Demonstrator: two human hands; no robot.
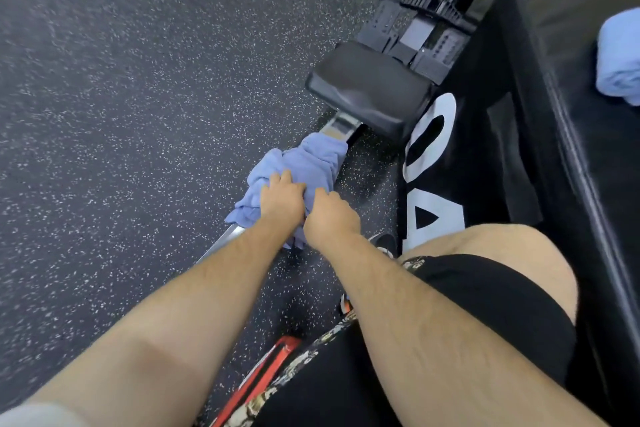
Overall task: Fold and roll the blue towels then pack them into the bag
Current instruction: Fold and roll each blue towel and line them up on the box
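Left hand [282,199] and right hand [330,217] grip a crumpled (soft, bunched) blue towel [317,158].

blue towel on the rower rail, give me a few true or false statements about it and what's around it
1. The left hand and the right hand both grip the blue towel. True.
2. The blue towel is neatly rolled. False: it is bunched up.
3. It lies on the rowing machine's metal rail. True.
4. The black seat rests on it. False: the seat stands further along the rail.
5. A second blue towel lies on the floor. False: it lies on the black padded box at the right.
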